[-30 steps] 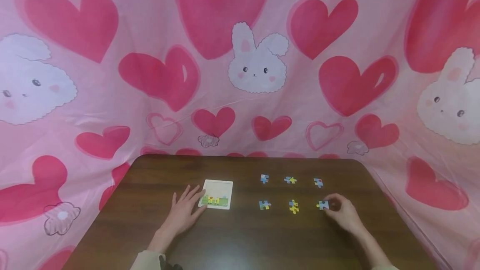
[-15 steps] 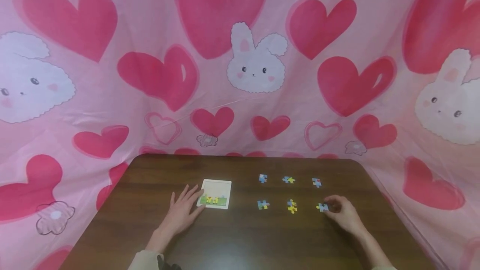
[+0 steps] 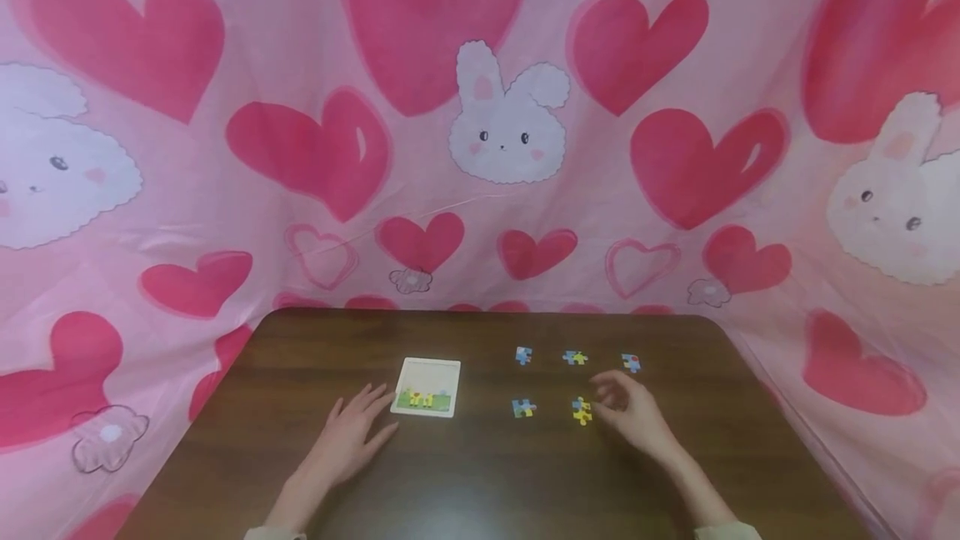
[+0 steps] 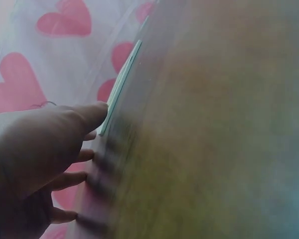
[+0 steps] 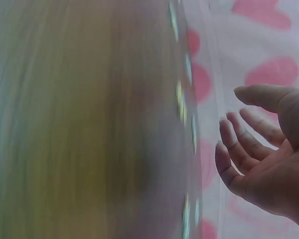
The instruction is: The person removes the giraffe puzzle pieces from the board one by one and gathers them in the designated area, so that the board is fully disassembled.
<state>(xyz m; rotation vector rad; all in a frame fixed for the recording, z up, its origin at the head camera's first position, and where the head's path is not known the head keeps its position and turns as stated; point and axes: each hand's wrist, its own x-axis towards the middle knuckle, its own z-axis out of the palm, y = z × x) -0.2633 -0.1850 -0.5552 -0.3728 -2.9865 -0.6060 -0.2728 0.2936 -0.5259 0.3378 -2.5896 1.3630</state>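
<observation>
A white-bordered square puzzle board point(image 3: 427, 377) lies on the table, with green and yellow pictures along its lower part. My left hand point(image 3: 337, 444) is at its left side, fingers spread; whether a fingertip touches the border I cannot tell. In the left wrist view the board point(image 4: 120, 87) appears edge-on beyond the thumb. My right hand point(image 3: 637, 423) hovers just right of a yellow and blue puzzle piece point(image 3: 582, 411). Nothing shows between its loosely curved fingers point(image 5: 234, 144) in the right wrist view. The lower right piece is hidden behind this hand in the head view.
Other puzzle pieces lie in two rows: a blue one point(image 3: 524, 408) at lower left, and a blue point(image 3: 523, 355), a blue-yellow point(image 3: 576, 357) and a blue-red one point(image 3: 631, 362) behind. The brown table point(image 3: 465, 482) meets a pink heart-patterned cloth point(image 3: 360, 198).
My right hand has left the lower right piece and moved left, towards the yellow and blue one. My left hand has drawn back slightly from the board.
</observation>
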